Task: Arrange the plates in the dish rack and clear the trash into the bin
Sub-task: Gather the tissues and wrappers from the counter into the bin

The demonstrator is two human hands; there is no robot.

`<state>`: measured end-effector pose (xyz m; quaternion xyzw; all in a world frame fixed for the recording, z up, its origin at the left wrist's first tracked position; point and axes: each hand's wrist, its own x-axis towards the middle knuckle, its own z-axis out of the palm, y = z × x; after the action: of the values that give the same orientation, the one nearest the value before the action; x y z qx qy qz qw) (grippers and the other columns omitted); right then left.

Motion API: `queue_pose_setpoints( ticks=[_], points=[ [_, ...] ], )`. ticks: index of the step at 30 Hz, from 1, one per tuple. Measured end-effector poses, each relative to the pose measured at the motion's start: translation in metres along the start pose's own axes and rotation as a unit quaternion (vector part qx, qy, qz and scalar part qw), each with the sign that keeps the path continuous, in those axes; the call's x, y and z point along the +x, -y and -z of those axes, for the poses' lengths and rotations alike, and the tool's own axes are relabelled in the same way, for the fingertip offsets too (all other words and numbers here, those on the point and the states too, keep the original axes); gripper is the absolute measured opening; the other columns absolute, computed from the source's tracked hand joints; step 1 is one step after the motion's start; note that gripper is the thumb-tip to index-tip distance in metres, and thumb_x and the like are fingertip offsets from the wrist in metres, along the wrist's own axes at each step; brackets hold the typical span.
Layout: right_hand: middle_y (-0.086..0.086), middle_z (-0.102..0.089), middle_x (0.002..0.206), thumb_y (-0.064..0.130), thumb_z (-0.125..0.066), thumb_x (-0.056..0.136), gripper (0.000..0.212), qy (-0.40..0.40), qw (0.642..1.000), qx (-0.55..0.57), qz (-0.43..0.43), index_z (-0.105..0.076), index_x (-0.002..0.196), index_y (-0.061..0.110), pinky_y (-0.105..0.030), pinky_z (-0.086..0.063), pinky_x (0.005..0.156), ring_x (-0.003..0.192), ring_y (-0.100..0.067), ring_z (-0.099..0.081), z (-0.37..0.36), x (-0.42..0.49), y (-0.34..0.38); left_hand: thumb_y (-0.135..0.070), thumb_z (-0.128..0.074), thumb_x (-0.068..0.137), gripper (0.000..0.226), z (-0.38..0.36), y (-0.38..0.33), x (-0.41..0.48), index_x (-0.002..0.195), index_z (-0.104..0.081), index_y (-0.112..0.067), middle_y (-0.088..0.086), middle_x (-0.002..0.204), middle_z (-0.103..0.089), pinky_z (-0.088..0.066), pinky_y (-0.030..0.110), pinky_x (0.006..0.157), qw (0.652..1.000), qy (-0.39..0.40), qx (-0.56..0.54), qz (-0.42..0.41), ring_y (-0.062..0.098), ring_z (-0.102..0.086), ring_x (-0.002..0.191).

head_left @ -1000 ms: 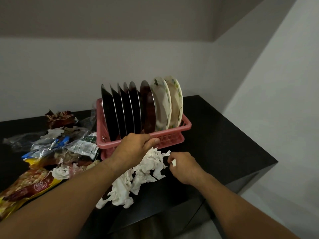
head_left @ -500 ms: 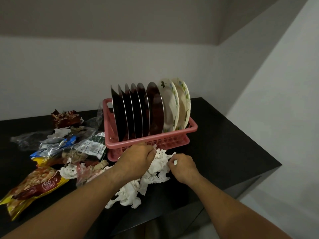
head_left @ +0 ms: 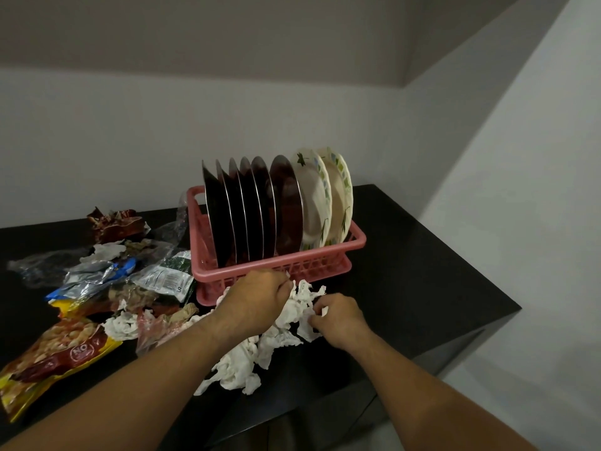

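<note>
1. The left hand is curling closed over the upper part of a heap of crumpled white tissue paper, its knuckles sitting just in front of the pink dish rack.
2. The right hand is pinching a torn white scrap of that same tissue between fingers and thumb, at the right edge of the heap.
3. The tissue paper is lying on the black countertop, spreading from between the two hands down toward the counter's near edge, with most of it lying below and between the wrists.
4. The dish rack is standing on the countertop just beyond both hands, touching or nearly touching the top of the tissue heap.
5. Six dark steel plates are standing upright on edge in the rack, and two cream floral plates are leaning at its right end.
6. Left of the left forearm, more trash is lying scattered: a yellow snack packet nearest the viewer, a blue and silver wrapper, a green and white packet beside the rack, a crumpled brown wrapper further back, and clear plastic film at the far left.
7. A smaller wad of white tissue is lying among those wrappers, apart from the hands.
</note>
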<state>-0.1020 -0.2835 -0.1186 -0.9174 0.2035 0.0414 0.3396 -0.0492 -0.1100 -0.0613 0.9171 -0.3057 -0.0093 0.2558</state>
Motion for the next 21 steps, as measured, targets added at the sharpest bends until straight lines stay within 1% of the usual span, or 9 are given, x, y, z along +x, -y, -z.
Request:
queue_pose_setpoints(
  ticks=[4, 7, 8, 12, 14, 16, 19, 20, 21],
  points=[
    [0.007, -0.063, 0.087, 0.022, -0.068, 0.085, 0.011, -0.039, 0.998, 0.041, 0.005, -0.065, 0.077, 0.029, -0.025, -0.052, 0.059, 0.073, -0.011, -0.064, 0.017, 0.003, 0.002, -0.033, -0.043, 0.1, 0.039, 0.0, 0.001, -0.001, 0.062, -0.048, -0.027, -0.007, 0.063, -0.054, -0.037, 0.026, 0.054, 1.0, 0.002, -0.002, 0.007, 0.009, -0.05, 0.055],
    [0.001, -0.066, 0.083, 0.02, -0.067, 0.082, 0.007, -0.058, 0.996, 0.073, 0.011, -0.065, 0.076, 0.023, -0.038, -0.061, 0.065, 0.07, -0.017, -0.068, 0.036, 0.003, 0.004, -0.034, -0.042, 0.1, 0.039, 0.0, 0.0, 0.001, 0.063, -0.048, -0.026, -0.007, 0.061, -0.053, -0.037, 0.027, 0.054, 1.0, 0.002, -0.008, 0.013, 0.009, -0.049, 0.053],
    [-0.001, -0.066, 0.082, 0.018, -0.068, 0.082, 0.006, -0.058, 0.995, 0.086, 0.011, -0.065, 0.077, 0.021, -0.041, -0.062, 0.064, 0.069, -0.019, -0.069, 0.041, 0.003, 0.005, -0.034, -0.042, 0.1, 0.04, -0.001, -0.001, 0.001, 0.062, -0.048, -0.026, -0.007, 0.061, -0.053, -0.037, 0.027, 0.054, 1.0, 0.001, -0.009, 0.012, 0.008, -0.048, 0.053],
    [-0.007, -0.067, 0.088, 0.011, -0.072, 0.081, 0.011, -0.049, 0.989, 0.142, 0.009, -0.062, 0.083, 0.016, -0.035, -0.062, 0.058, 0.066, -0.019, -0.073, 0.056, 0.0, 0.009, -0.034, -0.042, 0.1, 0.04, -0.001, -0.004, 0.005, 0.062, -0.048, -0.025, -0.007, 0.061, -0.052, -0.035, 0.026, 0.053, 1.0, -0.004, -0.01, 0.009, 0.008, -0.045, 0.052],
    [-0.003, -0.066, 0.095, 0.009, -0.07, 0.083, 0.011, -0.042, 0.985, 0.163, 0.025, -0.063, 0.084, 0.017, -0.034, -0.062, 0.06, 0.07, -0.02, -0.073, 0.061, -0.003, 0.008, -0.034, -0.043, 0.1, 0.041, -0.001, -0.006, 0.007, 0.06, -0.046, -0.026, -0.009, 0.06, -0.05, -0.034, 0.025, 0.052, 1.0, -0.006, -0.012, 0.011, 0.007, -0.044, 0.051],
    [0.0, -0.066, 0.098, 0.009, -0.068, 0.086, 0.012, -0.033, 0.982, 0.18, 0.039, -0.067, 0.083, 0.02, -0.033, -0.063, 0.065, 0.075, -0.019, -0.073, 0.066, -0.005, 0.007, -0.034, -0.043, 0.1, 0.042, -0.001, -0.009, 0.007, 0.058, -0.044, -0.027, -0.009, 0.06, -0.05, -0.035, 0.026, 0.052, 1.0, -0.005, -0.016, 0.006, 0.007, -0.045, 0.052],
    [0.001, -0.069, 0.094, 0.012, -0.067, 0.088, 0.013, -0.03, 0.975, 0.219, 0.039, -0.073, 0.079, 0.019, -0.034, -0.063, 0.071, 0.081, -0.016, -0.072, 0.072, -0.008, 0.004, -0.033, -0.043, 0.099, 0.039, -0.001, -0.016, 0.008, 0.06, -0.046, -0.029, -0.01, 0.066, -0.054, -0.043, 0.029, 0.056, 1.0, 0.006, -0.02, 0.002, 0.008, -0.051, 0.059],
    [0.001, -0.07, 0.094, 0.011, -0.067, 0.087, 0.013, -0.026, 0.97, 0.239, 0.04, -0.073, 0.078, 0.018, -0.034, -0.062, 0.073, 0.082, -0.015, -0.072, 0.074, -0.009, 0.004, -0.034, -0.043, 0.099, 0.034, -0.002, -0.018, 0.009, 0.066, -0.052, -0.03, -0.01, 0.072, -0.058, -0.048, 0.031, 0.061, 1.0, 0.013, -0.016, 0.003, 0.008, -0.055, 0.064],
    [0.0, -0.07, 0.095, 0.01, -0.068, 0.086, 0.013, -0.021, 0.965, 0.259, 0.043, -0.074, 0.077, 0.017, -0.033, -0.062, 0.074, 0.083, -0.015, -0.073, 0.077, -0.01, 0.003, -0.036, -0.044, 0.098, 0.027, -0.004, -0.02, 0.01, 0.076, -0.059, -0.03, -0.01, 0.081, -0.062, -0.052, 0.033, 0.067, 1.0, 0.023, -0.01, 0.008, 0.009, -0.058, 0.071]
  ],
)
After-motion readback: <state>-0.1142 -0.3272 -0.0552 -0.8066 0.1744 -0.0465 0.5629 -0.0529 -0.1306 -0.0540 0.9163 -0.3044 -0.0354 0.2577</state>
